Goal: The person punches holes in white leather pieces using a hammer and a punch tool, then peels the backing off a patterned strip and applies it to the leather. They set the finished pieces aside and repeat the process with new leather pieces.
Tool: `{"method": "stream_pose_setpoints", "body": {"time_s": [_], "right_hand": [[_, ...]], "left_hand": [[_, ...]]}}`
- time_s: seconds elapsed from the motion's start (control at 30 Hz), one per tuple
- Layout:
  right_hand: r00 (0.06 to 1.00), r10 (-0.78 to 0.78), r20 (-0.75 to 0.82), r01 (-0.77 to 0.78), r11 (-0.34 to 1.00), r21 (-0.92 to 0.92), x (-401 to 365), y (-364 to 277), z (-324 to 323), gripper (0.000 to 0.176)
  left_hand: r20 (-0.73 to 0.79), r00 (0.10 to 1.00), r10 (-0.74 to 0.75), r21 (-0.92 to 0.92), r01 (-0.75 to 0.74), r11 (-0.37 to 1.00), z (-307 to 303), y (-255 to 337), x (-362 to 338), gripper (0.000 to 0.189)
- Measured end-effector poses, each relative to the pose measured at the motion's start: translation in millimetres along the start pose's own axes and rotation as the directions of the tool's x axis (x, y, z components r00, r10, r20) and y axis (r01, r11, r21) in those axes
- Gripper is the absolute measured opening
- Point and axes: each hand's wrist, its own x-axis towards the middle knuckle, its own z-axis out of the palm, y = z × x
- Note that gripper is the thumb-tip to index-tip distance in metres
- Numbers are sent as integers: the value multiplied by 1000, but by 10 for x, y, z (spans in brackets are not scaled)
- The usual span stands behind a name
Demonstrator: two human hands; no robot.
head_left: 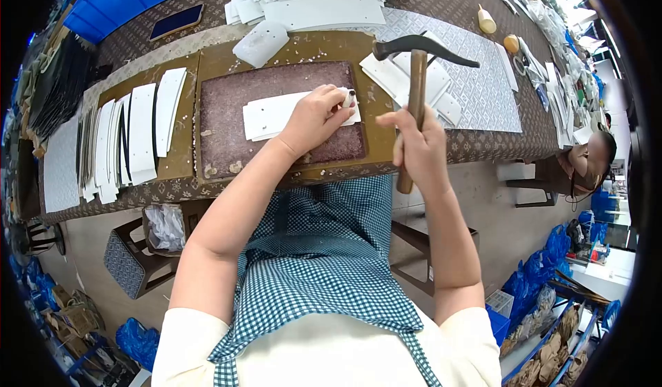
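Observation:
My right hand [422,142] is wrapped round the wooden handle of a hammer [418,76], raised with its dark curved head at the top. My left hand [314,119] rests at the right end of white curved pieces [265,118], where its fingers pinch a short punch [349,98] with a dark top. The punch stands roughly upright; its lower tip is hidden. A dark hole or mark shows at the left of the top white piece. Under the pieces lies a reddish-brown speckled board [224,104], scattered with small white bits.
White strips [143,132] stand in a row at left, beside black ones. More white pieces [324,11] are piled at the back, others [441,83] at right. A phone [176,22], a blue bin [124,1] and a glue bottle [486,21] are on the table. Another person [586,163] sits at far right.

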Motion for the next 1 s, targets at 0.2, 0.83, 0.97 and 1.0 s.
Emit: {"method": "stream_pose_setpoints", "body": {"time_s": [0.2, 0.83, 0.97, 1.0], "right_hand": [[989, 49, -139, -27, 988, 153, 190, 750, 501, 25], [986, 143, -89, -133, 985, 112, 194, 680, 519, 23], [987, 101, -124, -86, 989, 123, 157, 731, 532, 22], [986, 94, -138, -77, 989, 125, 147, 744, 533, 22]], "left_hand": [[33, 996, -82, -95, 85, 992, -23, -43, 51, 16], [117, 864, -490, 677, 292, 675, -789, 267, -224, 49], [174, 829, -532, 680, 290, 674, -866, 332, -73, 42], [199, 822, -534, 667, 286, 688, -909, 379, -28, 39]]}}
